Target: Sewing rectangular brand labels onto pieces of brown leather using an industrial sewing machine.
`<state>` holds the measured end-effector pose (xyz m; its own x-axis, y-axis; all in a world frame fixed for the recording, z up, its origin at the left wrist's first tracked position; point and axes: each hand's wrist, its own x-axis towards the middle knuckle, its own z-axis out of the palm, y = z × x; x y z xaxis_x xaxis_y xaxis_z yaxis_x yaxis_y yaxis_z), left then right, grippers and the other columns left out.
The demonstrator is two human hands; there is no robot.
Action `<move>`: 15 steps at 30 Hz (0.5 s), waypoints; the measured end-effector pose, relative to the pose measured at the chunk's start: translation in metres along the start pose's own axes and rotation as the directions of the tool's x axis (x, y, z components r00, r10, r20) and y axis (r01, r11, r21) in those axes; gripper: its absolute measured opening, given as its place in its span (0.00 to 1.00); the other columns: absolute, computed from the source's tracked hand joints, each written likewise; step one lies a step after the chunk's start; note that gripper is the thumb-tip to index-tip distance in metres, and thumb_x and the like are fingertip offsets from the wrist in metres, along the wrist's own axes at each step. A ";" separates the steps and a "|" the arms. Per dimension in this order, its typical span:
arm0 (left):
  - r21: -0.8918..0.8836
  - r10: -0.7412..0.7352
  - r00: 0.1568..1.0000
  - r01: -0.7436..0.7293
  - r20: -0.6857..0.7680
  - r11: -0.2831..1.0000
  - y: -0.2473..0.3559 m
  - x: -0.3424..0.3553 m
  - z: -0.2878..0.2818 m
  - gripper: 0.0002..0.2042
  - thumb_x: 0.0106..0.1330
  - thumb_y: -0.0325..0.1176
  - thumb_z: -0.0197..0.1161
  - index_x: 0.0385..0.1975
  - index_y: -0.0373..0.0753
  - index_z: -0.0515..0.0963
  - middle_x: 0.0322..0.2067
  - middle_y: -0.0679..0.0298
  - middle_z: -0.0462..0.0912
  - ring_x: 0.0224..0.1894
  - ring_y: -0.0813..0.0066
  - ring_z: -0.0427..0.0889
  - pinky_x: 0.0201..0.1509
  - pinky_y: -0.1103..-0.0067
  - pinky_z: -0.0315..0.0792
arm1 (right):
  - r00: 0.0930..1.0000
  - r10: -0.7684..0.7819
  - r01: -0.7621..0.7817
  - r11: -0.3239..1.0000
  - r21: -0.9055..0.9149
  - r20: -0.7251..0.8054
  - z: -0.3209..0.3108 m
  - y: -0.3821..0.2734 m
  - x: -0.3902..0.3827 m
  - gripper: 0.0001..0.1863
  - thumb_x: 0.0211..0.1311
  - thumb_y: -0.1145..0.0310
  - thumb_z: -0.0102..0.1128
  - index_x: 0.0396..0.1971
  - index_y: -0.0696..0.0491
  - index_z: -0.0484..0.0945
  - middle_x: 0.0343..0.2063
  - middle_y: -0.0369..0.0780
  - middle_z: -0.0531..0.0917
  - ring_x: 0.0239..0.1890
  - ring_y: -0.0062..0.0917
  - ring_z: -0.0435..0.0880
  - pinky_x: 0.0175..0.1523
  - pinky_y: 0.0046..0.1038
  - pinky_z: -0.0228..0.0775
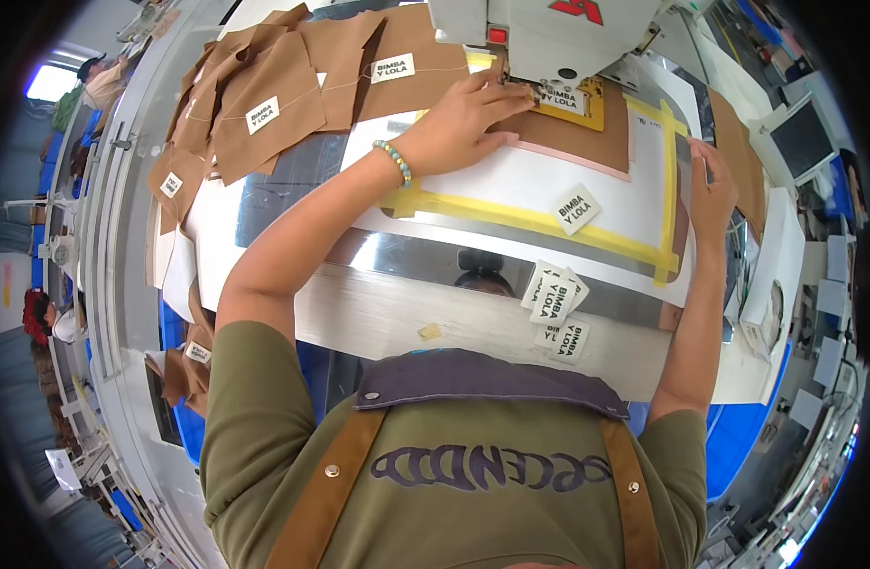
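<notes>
Beneath a white sewing machine head point(568, 57) lies a brown panel point(573, 142) with a pink strip along its near edge. A white printed label point(566, 100) sits on it inside a yellow frame plate point(594, 112). My left hand point(454, 123), a beaded bracelet at its wrist, lies on the panel with fingers stretched toward the frame; its fingertips are close under the machine head. The panel rests on a white sheet point(520, 194) bordered by yellow tape. At the sheet's right edge my right hand point(712, 185) rests, fingers extended and somewhat bent, apparently touching the edge.
Brown panels with sewn labels point(274, 109) are heaped at the far left, joined by threads. One loose label point(577, 209) lies on the sheet; several more point(554, 296) are piled near the table's front edge. A white box point(772, 275) stands at right, with blue bins point(748, 436) below.
</notes>
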<state>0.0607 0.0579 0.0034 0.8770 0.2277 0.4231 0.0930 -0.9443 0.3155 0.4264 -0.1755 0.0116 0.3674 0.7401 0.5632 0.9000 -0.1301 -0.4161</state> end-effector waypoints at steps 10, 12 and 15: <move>0.017 0.012 1.000 -0.013 0.027 1.000 -0.006 0.003 0.007 0.21 0.76 0.38 0.67 0.66 0.40 0.82 0.70 0.64 0.79 0.67 0.56 0.72 0.76 0.64 0.68 | 0.979 0.202 -0.201 0.979 0.023 -0.034 0.001 -0.003 -0.001 0.13 0.78 0.63 0.64 0.49 0.54 0.91 0.45 0.40 0.93 0.49 0.27 0.90 0.57 0.28 0.78; 0.079 0.006 0.999 -0.010 0.053 0.997 -0.008 0.004 0.007 0.21 0.76 0.39 0.67 0.66 0.43 0.82 0.69 0.64 0.80 0.68 0.56 0.72 0.76 0.64 0.69 | 0.981 0.191 -0.191 0.982 0.005 -0.022 0.001 0.001 -0.001 0.13 0.78 0.62 0.64 0.49 0.54 0.91 0.45 0.40 0.93 0.48 0.27 0.90 0.57 0.28 0.78; 0.075 0.012 0.998 -0.017 0.062 0.997 -0.011 0.004 0.008 0.20 0.76 0.39 0.67 0.65 0.45 0.83 0.69 0.66 0.81 0.70 0.57 0.72 0.77 0.63 0.69 | 0.979 0.203 -0.202 0.979 0.033 -0.011 0.004 0.001 -0.001 0.12 0.77 0.63 0.64 0.47 0.53 0.92 0.43 0.40 0.93 0.46 0.29 0.90 0.56 0.29 0.77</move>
<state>0.0673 0.0671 -0.0051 0.9055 0.2010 0.3738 0.1131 -0.9632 0.2439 0.4261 -0.1733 0.0078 0.5449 0.6910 0.4749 0.7987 -0.2554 -0.5448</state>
